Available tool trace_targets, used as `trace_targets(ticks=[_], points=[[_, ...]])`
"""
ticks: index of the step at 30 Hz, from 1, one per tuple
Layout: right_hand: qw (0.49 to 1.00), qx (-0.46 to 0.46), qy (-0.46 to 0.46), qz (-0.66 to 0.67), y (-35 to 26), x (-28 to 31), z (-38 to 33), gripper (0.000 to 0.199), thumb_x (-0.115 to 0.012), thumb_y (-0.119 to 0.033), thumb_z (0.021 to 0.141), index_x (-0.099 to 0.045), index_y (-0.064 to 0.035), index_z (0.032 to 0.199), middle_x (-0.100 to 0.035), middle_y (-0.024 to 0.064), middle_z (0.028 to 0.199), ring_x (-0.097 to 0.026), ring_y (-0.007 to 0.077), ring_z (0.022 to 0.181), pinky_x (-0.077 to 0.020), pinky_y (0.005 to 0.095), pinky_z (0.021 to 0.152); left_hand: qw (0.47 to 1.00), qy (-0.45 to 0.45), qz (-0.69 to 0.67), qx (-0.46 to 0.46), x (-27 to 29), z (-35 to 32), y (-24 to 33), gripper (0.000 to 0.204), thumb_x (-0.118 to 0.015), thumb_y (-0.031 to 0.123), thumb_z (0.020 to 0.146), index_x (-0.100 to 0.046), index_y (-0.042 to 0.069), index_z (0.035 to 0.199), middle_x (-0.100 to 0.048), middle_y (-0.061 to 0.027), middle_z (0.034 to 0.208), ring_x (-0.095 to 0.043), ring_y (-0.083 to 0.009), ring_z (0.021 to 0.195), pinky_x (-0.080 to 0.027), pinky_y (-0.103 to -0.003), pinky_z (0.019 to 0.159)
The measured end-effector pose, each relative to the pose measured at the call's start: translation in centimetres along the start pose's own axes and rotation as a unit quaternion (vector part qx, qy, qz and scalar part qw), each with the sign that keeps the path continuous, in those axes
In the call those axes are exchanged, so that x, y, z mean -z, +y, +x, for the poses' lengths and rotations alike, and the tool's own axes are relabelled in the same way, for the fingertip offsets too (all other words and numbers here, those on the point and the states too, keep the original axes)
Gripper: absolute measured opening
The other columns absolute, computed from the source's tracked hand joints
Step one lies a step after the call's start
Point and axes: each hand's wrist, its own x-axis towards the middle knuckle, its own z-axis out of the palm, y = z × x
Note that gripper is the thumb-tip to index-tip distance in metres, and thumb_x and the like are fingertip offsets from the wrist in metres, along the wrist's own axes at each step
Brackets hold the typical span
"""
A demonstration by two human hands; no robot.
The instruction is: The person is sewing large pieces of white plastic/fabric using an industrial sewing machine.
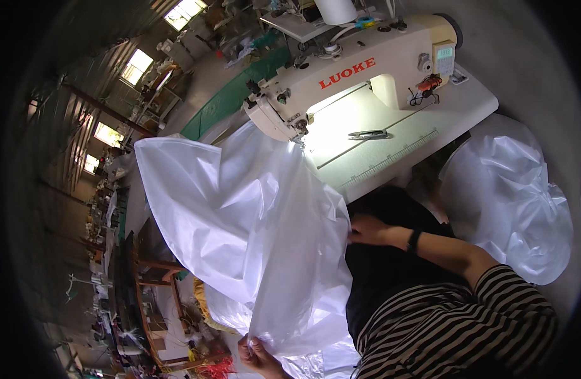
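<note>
A large white plastic sheet (240, 215) hangs in folds from the sewing machine (347, 76), its upper part lying by the needle area. At the lower edge my left hand (260, 357) pinches the sheet's border between thumb and fingers. My right hand (368, 229), with a dark band on the wrist, is at the sheet's right edge, below the machine bed. Its fingertips are partly hidden by the sheet, but the hand looks closed on that edge. Thread snips (369, 134) lie on the lit machine bed.
Another bunched white plastic sheet (511, 202) lies at the right. A white thread cone (336, 10) stands above the machine. Left of the sheet is a wooden frame (158, 281), with red strands (216, 367) near the floor. A green panel (240, 88) stretches behind the machine.
</note>
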Motion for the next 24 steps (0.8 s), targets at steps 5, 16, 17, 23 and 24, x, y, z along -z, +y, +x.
trace_targets(ticks=[5, 16, 17, 23, 24], points=[[0.823, 0.006, -0.029, 0.567, -10.2, 1.4, -9.9, 0.025, -0.065, -0.020, 0.091, -0.064, -0.0018, 0.108, -0.065, 0.0172, 0.099, -0.065, 0.0213, 0.089, -0.0513, 0.0304, 0.079, 0.993, -0.049, -0.100, -0.027, 0.9, 1.2, 1.4, 0.017, -0.065, 0.018, 0.095, -0.062, 0.001, 0.093, -0.062, -0.0077, 0.075, -0.055, -0.0146, 0.065, -0.045, -0.027, 0.058], [0.912, 0.180, -0.192, 0.313, -16.4, 6.4, -14.0, 0.018, -0.067, -0.016, 0.091, -0.057, -0.0018, 0.085, -0.068, 0.0093, 0.085, -0.068, 0.0247, 0.072, -0.0529, 0.0338, 0.062, 0.947, -0.179, -0.177, -0.201, 0.3, -2.8, 9.1, 0.010, -0.063, 0.006, 0.091, -0.066, -0.002, 0.098, -0.067, -0.0098, 0.092, -0.057, -0.0117, 0.068, -0.048, -0.028, 0.055], [0.915, 0.186, -0.185, 0.307, -17.0, 6.6, -13.9, 0.018, -0.067, -0.016, 0.091, -0.057, -0.0018, 0.085, -0.068, 0.0093, 0.085, -0.068, 0.0247, 0.072, -0.0529, 0.0338, 0.062, 0.933, -0.220, -0.132, -0.252, 0.2, -3.4, 9.3, 0.010, -0.064, 0.002, 0.088, -0.064, 0.000, 0.098, -0.067, -0.0129, 0.092, -0.060, -0.0173, 0.066, -0.048, -0.029, 0.056], [0.897, 0.316, -0.163, 0.262, -19.0, 5.0, -12.6, 0.013, -0.063, -0.017, 0.093, -0.057, -0.0054, 0.095, -0.065, 0.0094, 0.083, -0.065, 0.0297, 0.070, -0.0506, 0.0378, 0.061, 0.935, -0.257, -0.232, -0.080, -1.1, -6.7, 9.7, 0.020, -0.075, -0.007, 0.078, -0.067, 0.000, 0.096, -0.070, -0.0104, 0.084, -0.066, -0.0147, 0.074, -0.052, -0.026, 0.068], [0.900, 0.318, -0.147, 0.259, -19.2, 4.8, -12.6, 0.013, -0.063, -0.017, 0.093, -0.057, -0.0054, 0.095, -0.065, 0.0094, 0.083, -0.065, 0.0297, 0.070, -0.0506, 0.0378, 0.061, 0.928, -0.289, -0.215, -0.090, -1.3, -7.0, 9.8, 0.019, -0.073, -0.008, 0.078, -0.066, -0.002, 0.095, -0.069, -0.0099, 0.085, -0.064, -0.0134, 0.077, -0.050, -0.025, 0.071]])
